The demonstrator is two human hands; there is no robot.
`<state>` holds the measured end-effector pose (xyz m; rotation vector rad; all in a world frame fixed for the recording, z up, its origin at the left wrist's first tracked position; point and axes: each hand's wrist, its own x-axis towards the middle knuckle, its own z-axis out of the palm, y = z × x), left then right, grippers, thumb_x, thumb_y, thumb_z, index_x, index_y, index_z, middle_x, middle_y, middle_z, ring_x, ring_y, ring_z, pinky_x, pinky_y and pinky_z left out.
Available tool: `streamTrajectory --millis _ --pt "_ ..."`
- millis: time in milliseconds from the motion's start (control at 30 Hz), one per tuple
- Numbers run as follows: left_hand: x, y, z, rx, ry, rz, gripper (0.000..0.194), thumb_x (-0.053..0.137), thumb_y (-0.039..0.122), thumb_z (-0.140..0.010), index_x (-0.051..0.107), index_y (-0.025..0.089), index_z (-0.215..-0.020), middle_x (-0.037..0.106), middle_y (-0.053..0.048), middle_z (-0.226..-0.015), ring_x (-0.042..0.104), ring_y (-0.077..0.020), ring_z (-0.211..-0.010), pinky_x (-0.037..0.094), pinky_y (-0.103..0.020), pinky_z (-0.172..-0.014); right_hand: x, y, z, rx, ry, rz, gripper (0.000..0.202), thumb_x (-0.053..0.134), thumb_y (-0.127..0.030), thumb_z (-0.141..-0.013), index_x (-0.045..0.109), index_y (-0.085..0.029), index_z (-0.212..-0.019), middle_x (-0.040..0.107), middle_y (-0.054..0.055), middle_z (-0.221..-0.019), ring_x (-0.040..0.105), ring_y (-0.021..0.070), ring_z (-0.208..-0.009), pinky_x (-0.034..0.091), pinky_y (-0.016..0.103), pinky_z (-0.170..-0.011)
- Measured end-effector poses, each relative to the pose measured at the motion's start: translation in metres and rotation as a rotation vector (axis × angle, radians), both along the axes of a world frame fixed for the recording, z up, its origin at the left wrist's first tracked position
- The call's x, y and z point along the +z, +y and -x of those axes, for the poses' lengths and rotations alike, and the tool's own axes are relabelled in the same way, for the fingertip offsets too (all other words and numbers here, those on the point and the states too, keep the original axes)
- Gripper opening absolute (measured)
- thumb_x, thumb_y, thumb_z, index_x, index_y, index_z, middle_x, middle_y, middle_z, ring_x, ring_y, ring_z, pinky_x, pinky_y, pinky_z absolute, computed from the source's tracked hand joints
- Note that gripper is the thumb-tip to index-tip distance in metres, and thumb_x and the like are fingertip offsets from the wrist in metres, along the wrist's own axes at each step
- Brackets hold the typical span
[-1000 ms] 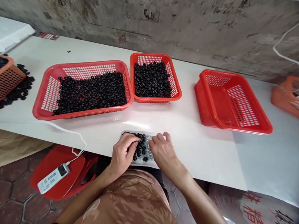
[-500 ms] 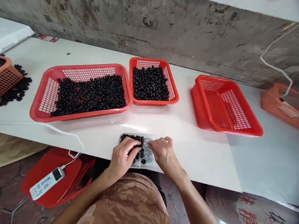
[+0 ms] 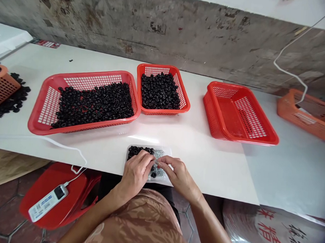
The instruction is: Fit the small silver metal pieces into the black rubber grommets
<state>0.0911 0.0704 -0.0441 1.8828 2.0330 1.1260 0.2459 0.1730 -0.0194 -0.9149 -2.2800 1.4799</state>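
Observation:
A shallow clear tray point(image 3: 168, 150) lies at the table's front edge. Black ring-shaped pieces point(image 3: 141, 149) fill its left part, and tiny silvery balls point(image 3: 160, 153) its right part. Over the black pieces is my left hand point(image 3: 138, 168), thumb and fingers pinched together. My right hand point(image 3: 179, 174) is pinched too, above the silvery balls. The fingertips of both hands almost meet over the middle of the tray. Whatever sits between them is too small and covered to make out.
Two red baskets point(image 3: 81, 128) point(image 3: 184, 109) of black pieces stand behind the tray. Stacked red baskets point(image 3: 228, 120) and an orange one point(image 3: 303, 117) are at right. Another orange basket point(image 3: 1, 89) sits left beside loose black pieces point(image 3: 13, 99). A power bank point(image 3: 47, 202) with cable rests on a red stool point(image 3: 72, 204).
My hands have come closer together, fingertips nearly meeting over the tray. My left hand has turned and its pinch has closed. The whole view has shifted slightly.

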Motion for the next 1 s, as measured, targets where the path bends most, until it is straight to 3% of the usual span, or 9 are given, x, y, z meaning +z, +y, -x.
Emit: streamTrajectory --millis 133,233,333,433,533,733,833,900,1000 --pt "0.003 0.001 -0.001 -0.050 -0.007 -0.006 0.015 0.049 0.017 -0.102 0.061 0.019 -0.110 0.064 -0.004 -0.092 0.063 -0.0162 -0.081 0.047 -0.026 -0.074 0.002 0.001 -0.002 0.010 0.016 0.078 0.026 0.051 -0.032 -0.102 0.067 -0.020 -0.086 0.069 -0.001 -0.082 0.063 0.0143 -0.080 0.043 0.025 -0.081" --pt "0.005 0.000 -0.001 -0.054 -0.034 0.014 0.014 0.047 0.018 -0.103 0.061 0.019 -0.103 0.061 -0.004 -0.090 0.061 -0.0159 -0.081 0.046 -0.026 -0.073 0.001 -0.001 -0.002 -0.009 0.031 0.015 0.024 0.054 -0.032 -0.102 0.067 -0.020 -0.085 0.070 -0.001 -0.082 0.064 0.0147 -0.080 0.044 0.026 -0.080" --pt "0.005 0.000 -0.002 -0.039 -0.144 0.060 0.015 0.045 0.019 -0.104 0.059 0.019 -0.101 0.060 -0.004 -0.093 0.060 -0.0158 -0.084 0.046 -0.026 -0.075 -0.003 -0.003 -0.005 -0.004 0.067 -0.296 0.017 0.055 -0.026 -0.102 0.068 -0.019 -0.093 0.072 0.002 -0.088 0.063 0.0160 -0.082 0.043 0.030 -0.084" --pt "0.005 0.000 -0.002 -0.042 -0.270 0.129 0.018 0.043 0.021 -0.104 0.058 0.019 -0.095 0.058 -0.003 -0.089 0.058 -0.0152 -0.081 0.045 -0.027 -0.075 -0.008 0.001 -0.013 0.137 0.065 -0.680 0.018 0.049 -0.020 -0.103 0.066 -0.018 -0.108 0.071 0.006 -0.094 0.059 0.0181 -0.084 0.041 0.034 -0.085" --pt "0.007 0.002 0.000 -0.037 -0.384 0.184 0.024 0.043 0.024 -0.105 0.059 0.019 -0.089 0.057 -0.002 -0.085 0.057 -0.0144 -0.078 0.044 -0.027 -0.074 -0.011 0.007 -0.019 0.199 0.059 -0.866 0.024 0.044 -0.012 -0.103 0.063 -0.015 -0.116 0.070 0.009 -0.098 0.056 0.0191 -0.083 0.041 0.037 -0.086" --pt "0.007 0.005 0.001 -0.004 -0.421 0.171 0.020 0.047 0.023 -0.103 0.059 0.019 -0.089 0.058 -0.001 -0.085 0.058 -0.0144 -0.079 0.045 -0.027 -0.074 -0.013 0.008 -0.015 0.029 0.037 -0.856 0.015 0.050 -0.012 -0.101 0.064 -0.018 -0.104 0.069 0.005 -0.088 0.056 0.0171 -0.078 0.041 0.036 -0.084" --pt "0.003 0.005 -0.002 0.003 -0.295 0.130 0.009 0.053 0.021 -0.101 0.060 0.019 -0.105 0.061 -0.003 -0.091 0.061 -0.0154 -0.081 0.047 -0.027 -0.074 -0.011 0.004 -0.010 0.005 0.063 -0.794 0.010 0.054 -0.014 -0.101 0.064 -0.018 -0.102 0.070 0.004 -0.087 0.058 0.0166 -0.078 0.042 0.035 -0.084" --pt "0.001 0.004 -0.004 -0.022 -0.179 0.104 0.020 0.053 0.020 -0.101 0.057 0.020 -0.120 0.063 -0.004 -0.095 0.062 -0.0167 -0.084 0.049 -0.028 -0.077 -0.008 0.002 -0.008 0.012 0.075 -0.737 0.010 0.054 -0.015 -0.101 0.063 -0.018 -0.101 0.070 0.004 -0.089 0.060 0.0163 -0.079 0.041 0.035 -0.085" --pt "0.002 0.004 -0.004 -0.058 0.023 0.053 0.019 0.046 0.014 -0.102 0.060 0.020 -0.113 0.063 -0.004 -0.090 0.062 -0.0174 -0.082 0.049 -0.028 -0.074 -0.004 0.000 -0.008 0.045 0.075 -0.615 0.011 0.053 -0.018 -0.102 0.063 -0.019 -0.100 0.071 0.004 -0.090 0.062 0.0165 -0.081 0.041 0.035 -0.087"
